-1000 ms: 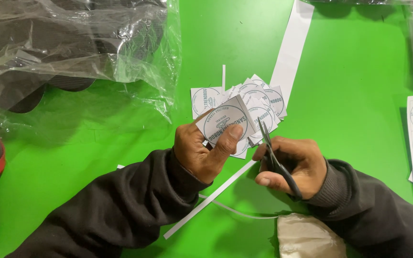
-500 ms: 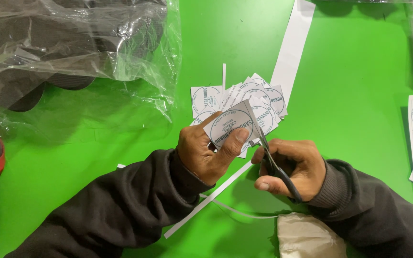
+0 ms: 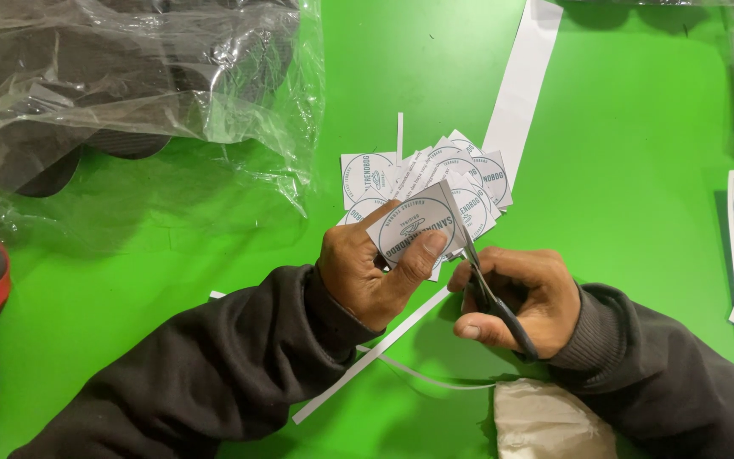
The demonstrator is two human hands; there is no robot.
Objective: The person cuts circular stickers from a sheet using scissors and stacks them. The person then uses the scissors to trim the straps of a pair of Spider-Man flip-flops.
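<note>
Trimming on, we pinch the label [image 3: 414,229] in our left hand [image 3: 367,272]; it has turned clockwise, our right hand [image 3: 516,297] gripping scissors [image 3: 490,293] at three o'clock, its edge nearly cut.

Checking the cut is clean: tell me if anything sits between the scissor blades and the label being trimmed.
Nothing visible does. The scissors in the right hand meet the label's right edge directly; the left hand pinches it from the other side.
</note>
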